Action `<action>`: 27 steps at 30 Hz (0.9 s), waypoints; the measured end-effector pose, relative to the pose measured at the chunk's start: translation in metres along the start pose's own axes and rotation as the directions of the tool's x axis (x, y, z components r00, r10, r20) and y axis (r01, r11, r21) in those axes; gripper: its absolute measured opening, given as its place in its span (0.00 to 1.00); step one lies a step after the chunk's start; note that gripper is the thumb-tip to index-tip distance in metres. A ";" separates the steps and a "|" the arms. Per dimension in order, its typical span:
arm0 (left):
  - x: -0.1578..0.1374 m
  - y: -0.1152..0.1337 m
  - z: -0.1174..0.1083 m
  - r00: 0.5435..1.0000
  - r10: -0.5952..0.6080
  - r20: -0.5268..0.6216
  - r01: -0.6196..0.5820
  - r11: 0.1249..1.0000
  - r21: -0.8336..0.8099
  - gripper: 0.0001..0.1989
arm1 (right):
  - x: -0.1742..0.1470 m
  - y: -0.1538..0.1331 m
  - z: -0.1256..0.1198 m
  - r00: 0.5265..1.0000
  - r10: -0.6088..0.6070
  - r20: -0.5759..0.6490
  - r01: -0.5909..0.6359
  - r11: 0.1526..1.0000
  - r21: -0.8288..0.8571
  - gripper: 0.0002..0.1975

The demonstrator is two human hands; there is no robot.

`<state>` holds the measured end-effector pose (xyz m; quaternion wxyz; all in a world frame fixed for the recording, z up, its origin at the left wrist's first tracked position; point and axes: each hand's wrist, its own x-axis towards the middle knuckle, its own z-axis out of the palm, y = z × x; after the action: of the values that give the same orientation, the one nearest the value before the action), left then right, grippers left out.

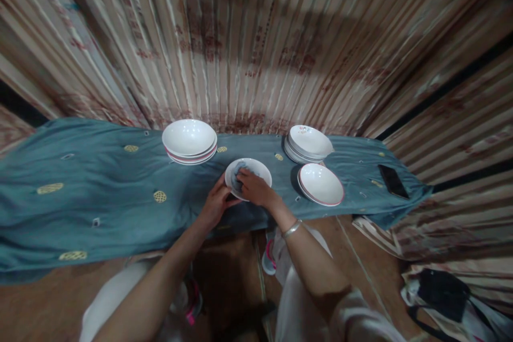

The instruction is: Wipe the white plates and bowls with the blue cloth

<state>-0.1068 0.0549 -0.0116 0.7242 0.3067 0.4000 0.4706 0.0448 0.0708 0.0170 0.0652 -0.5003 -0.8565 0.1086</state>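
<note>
A white bowl (262,170) is in front of me at the middle of the cloth-covered table. My left hand (218,199) grips its left rim, thumb and fingers closed around the edge. Inside the bowl, my right hand (253,186) presses a bluish-grey cloth (239,171) against the inner surface, fingers closed on it. Part of the cloth is hidden under the fingers. Behind and to the left stands a stack of white bowls (189,138). To the right are a stack of flower-patterned bowls (308,141) and a smaller stack of red-rimmed bowls (321,184).
The narrow table wears a teal cloth (120,192) with yellow motifs. A black phone (393,181) lies near its right end. A pleated curtain (248,53) hangs right behind. On the floor at lower right sits a black and white bag (444,294).
</note>
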 end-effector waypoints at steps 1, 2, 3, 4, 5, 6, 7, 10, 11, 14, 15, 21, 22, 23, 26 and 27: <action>0.000 0.000 0.000 1.000 0.003 0.005 -0.003 1.000 0.002 0.34 | 0.000 0.001 0.000 1.000 -0.002 0.001 0.002 0.999 -0.041 0.16; 0.000 0.000 0.000 1.000 0.006 0.009 -0.007 1.000 0.004 0.34 | 0.000 0.001 -0.001 1.000 0.006 0.004 -0.006 0.997 -0.081 0.16; 0.000 0.000 0.000 1.000 0.008 0.013 -0.008 1.000 0.007 0.35 | 0.000 0.001 -0.001 1.000 0.026 0.008 -0.025 0.992 -0.120 0.16; 0.000 0.000 0.000 1.000 0.009 0.015 -0.009 1.000 0.009 0.35 | 0.000 0.001 -0.002 0.999 0.053 0.012 -0.051 0.987 -0.155 0.16; 0.000 0.000 -0.001 1.000 0.009 0.016 -0.010 1.000 0.011 0.36 | 0.000 0.001 -0.002 0.996 0.086 0.014 -0.082 0.979 -0.186 0.16; 0.000 0.000 -0.001 1.000 0.009 0.017 -0.009 1.000 0.012 0.36 | 0.000 0.001 -0.003 0.993 0.117 0.018 -0.111 0.971 -0.213 0.16; 0.000 0.000 -0.001 1.000 0.009 0.018 -0.009 1.000 0.012 0.36 | -0.001 0.000 -0.005 0.989 0.145 0.025 -0.135 0.962 -0.237 0.17; 0.000 0.001 0.000 1.000 0.007 0.011 -0.007 1.000 0.013 0.36 | -0.003 -0.005 -0.011 0.977 0.198 0.075 -0.168 0.942 -0.290 0.17; -0.001 0.001 0.001 1.000 0.006 0.005 -0.006 1.000 0.014 0.36 | -0.004 -0.007 -0.014 0.972 0.213 0.095 -0.176 0.937 -0.301 0.17; -0.001 0.002 0.002 1.000 0.001 -0.001 -0.001 1.000 0.018 0.35 | -0.008 -0.012 -0.022 0.952 0.252 0.175 -0.189 0.930 -0.315 0.16; -0.001 0.002 0.003 1.000 0.001 0.001 -0.001 1.000 0.018 0.34 | -0.010 -0.013 -0.024 0.945 0.259 0.201 -0.189 0.931 -0.313 0.15; -0.001 0.002 0.003 1.000 0.013 -0.016 -0.013 1.000 0.020 0.33 | -0.015 -0.010 -0.031 0.944 0.197 0.266 -0.158 0.974 -0.161 0.17; -0.002 0.002 0.003 1.000 0.014 -0.016 -0.014 1.000 0.021 0.33 | -0.015 -0.008 -0.030 0.947 0.182 0.264 -0.159 0.982 -0.105 0.18; -0.002 0.002 0.003 1.000 0.014 -0.017 -0.013 1.000 0.021 0.33 | -0.015 -0.006 -0.028 0.951 0.172 0.258 -0.165 0.985 -0.049 0.18; -0.003 0.003 0.003 1.000 0.008 -0.007 -0.008 1.000 0.015 0.33 | -0.014 0.000 -0.020 0.966 0.148 0.213 -0.172 0.980 0.101 0.18; -0.003 0.003 0.003 1.000 0.007 -0.002 -0.007 1.000 0.013 0.33 | -0.013 0.001 -0.016 0.973 0.130 0.189 -0.160 0.976 0.150 0.18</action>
<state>-0.1056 0.0532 -0.0070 0.7202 0.3124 0.4026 0.4708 0.0559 0.0619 0.0325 0.0212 -0.5429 -0.8082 0.2272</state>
